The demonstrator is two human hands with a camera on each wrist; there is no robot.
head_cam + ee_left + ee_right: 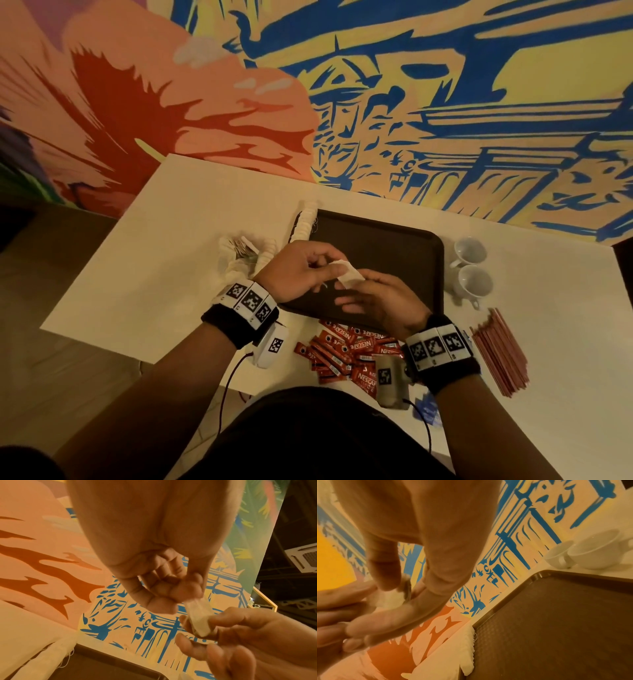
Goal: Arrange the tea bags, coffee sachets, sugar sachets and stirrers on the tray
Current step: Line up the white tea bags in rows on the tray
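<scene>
Tea bag between left hand and right hand (both grips pinching).

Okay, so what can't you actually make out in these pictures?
- Blue packets, head view: mostly hidden behind the right wrist; print unreadable.
- Pile at the table's left, head view: too small and dim to tell its contents.
- Tea bag between the left hand and right hand: blurred in the wrist views; any tag or string unclear.
- Tray: its near part is covered by the hands in the head view.

dark brown tray, red coffee sachets, white cups, reddish stirrers, orange-blue mural
</scene>
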